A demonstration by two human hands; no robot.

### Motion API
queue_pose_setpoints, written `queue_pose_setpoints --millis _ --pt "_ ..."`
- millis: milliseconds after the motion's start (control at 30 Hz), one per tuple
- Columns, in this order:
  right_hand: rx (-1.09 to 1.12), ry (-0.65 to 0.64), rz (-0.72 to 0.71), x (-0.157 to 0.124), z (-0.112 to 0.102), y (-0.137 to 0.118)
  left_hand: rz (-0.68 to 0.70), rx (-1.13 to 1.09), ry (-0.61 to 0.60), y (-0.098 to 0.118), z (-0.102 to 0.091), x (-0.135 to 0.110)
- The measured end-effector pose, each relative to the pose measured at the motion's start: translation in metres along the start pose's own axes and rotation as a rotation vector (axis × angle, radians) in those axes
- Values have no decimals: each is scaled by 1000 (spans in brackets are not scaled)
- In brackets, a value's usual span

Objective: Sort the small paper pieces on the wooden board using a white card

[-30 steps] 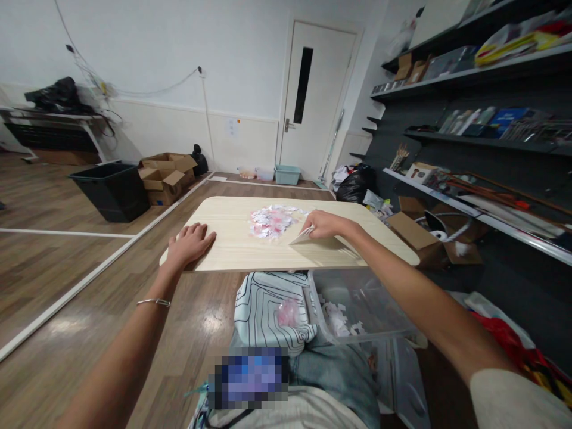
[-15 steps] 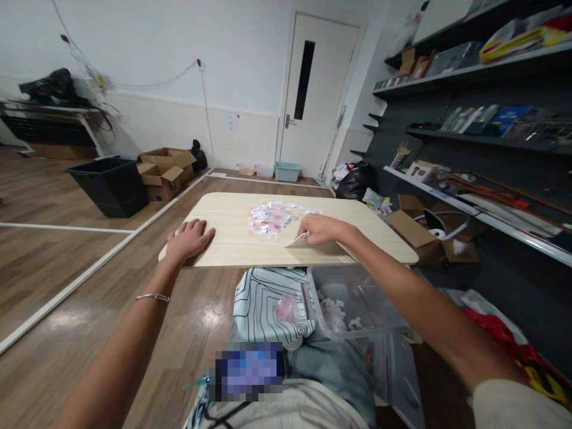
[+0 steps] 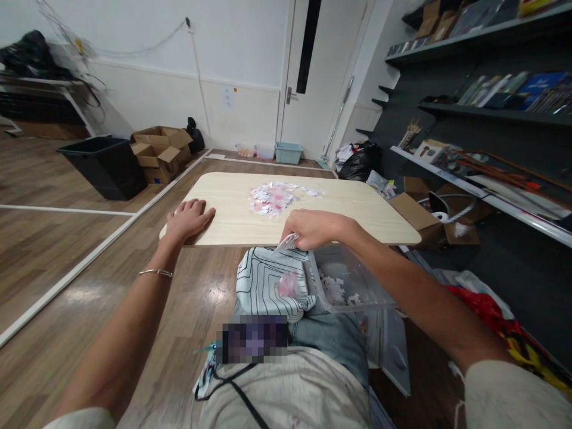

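My left hand [image 3: 186,218] lies flat, fingers apart, on the near left edge of a light wooden table [image 3: 357,208]. My right hand [image 3: 311,229] is closed on a flat white sheet [image 3: 286,243] and hangs just past the table's near edge. Below it are a clear plastic bin [image 3: 353,286] with white paper bits inside and a striped cushion [image 3: 266,283]. A heap of white and pink paper pieces [image 3: 274,197] sits on the middle of the table, beyond my right hand.
A black bin [image 3: 100,167] and open cardboard boxes [image 3: 161,154] stand on the floor at left. Dark shelves [image 3: 487,113] full of items line the right wall, with a cardboard box [image 3: 420,219] and black bag [image 3: 361,164] below. A white door [image 3: 313,77] is at the back.
My right hand has drawn the white sheet back across the table toward me, off its near edge and over the bin. My left hand stays put. The view has tilted down.
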State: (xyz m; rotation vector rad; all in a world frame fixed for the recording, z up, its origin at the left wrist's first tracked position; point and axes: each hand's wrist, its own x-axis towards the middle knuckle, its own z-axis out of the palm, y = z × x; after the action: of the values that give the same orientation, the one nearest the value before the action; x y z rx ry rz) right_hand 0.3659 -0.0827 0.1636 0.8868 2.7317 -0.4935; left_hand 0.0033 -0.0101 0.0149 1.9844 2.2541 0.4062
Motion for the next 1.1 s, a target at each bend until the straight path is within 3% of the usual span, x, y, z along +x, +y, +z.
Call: queue_pose_setpoints --millis 200,400,600,767,1100 --pt "37 70 -81 -7 -4 4 -10 14 -2 2 -3 0" --pt "-109 163 183 -27 -23 35 -14 10 -9 1 -4 -1" --pt "-63 199 332 -39 -15 83 -14 -9 10 2 -5 -4" --pt "-103 218 382 -34 -9 105 -23 -5 11 4 -6 -5" --pt "-102 159 393 -15 -24 126 -17 8 12 5 -6 -4"
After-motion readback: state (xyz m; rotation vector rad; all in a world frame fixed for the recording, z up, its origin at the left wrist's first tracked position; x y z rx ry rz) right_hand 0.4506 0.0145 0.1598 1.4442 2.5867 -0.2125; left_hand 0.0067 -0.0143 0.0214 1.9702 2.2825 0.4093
